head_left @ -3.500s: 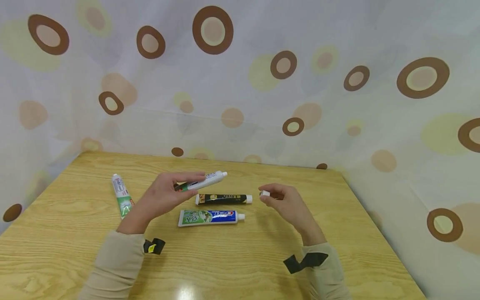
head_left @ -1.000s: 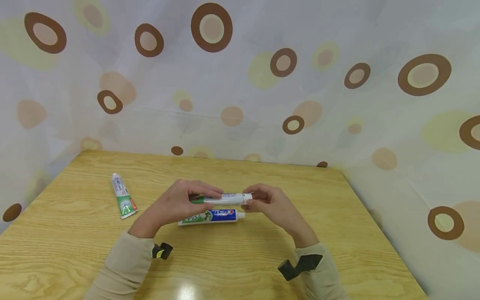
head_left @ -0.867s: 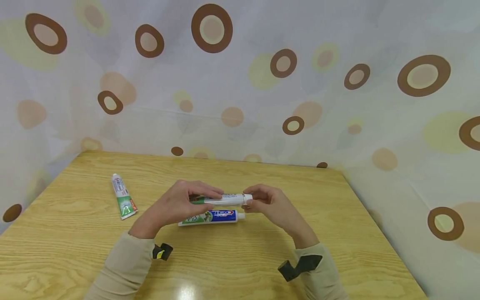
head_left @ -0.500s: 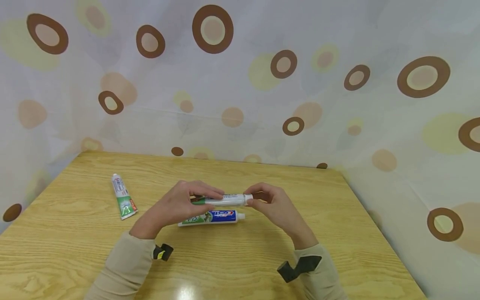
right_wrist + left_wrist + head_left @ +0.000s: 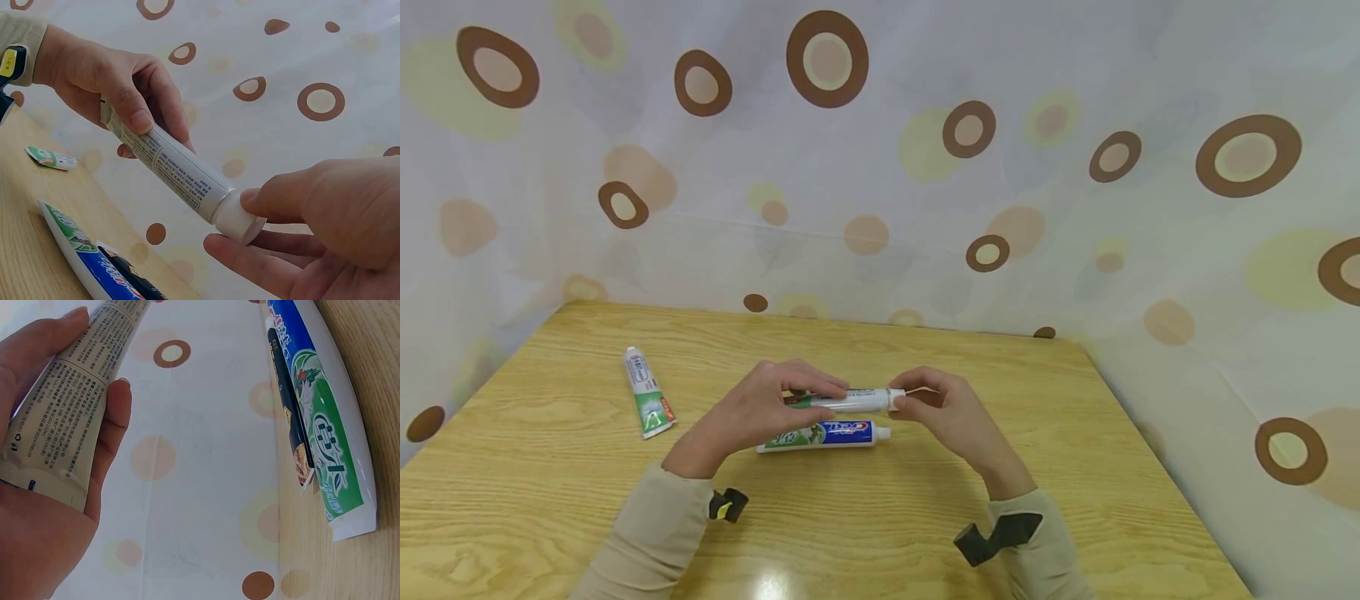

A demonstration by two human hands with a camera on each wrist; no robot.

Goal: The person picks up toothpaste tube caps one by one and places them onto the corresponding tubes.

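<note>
My left hand [image 5: 752,417] grips a white and green toothpaste tube [image 5: 861,401] by its body, thumb on the near side and fingers over the far side. The tube is held roughly level above the table. At its right end, my right hand [image 5: 953,417] pinches the white cap [image 5: 236,219] between thumb and fingers; the cap sits against the tube's shoulder. Small print covers the tube's back [image 5: 65,406] in the left wrist view. Just below the held tube lies a blue and green toothpaste tube [image 5: 842,433] with a white cap.
A black toothpaste tube [image 5: 290,409] lies beside the blue and green one, hidden in the head view. Another white and green tube [image 5: 649,393] rests at the left of the wooden table [image 5: 850,533]. A patterned sheet [image 5: 880,167] hangs behind and at the sides.
Since the oldest frame, the tube has come down and right and levelled out. The cap, then held apart in my right hand, now meets the tube's end. Over the last second the hands barely move.
</note>
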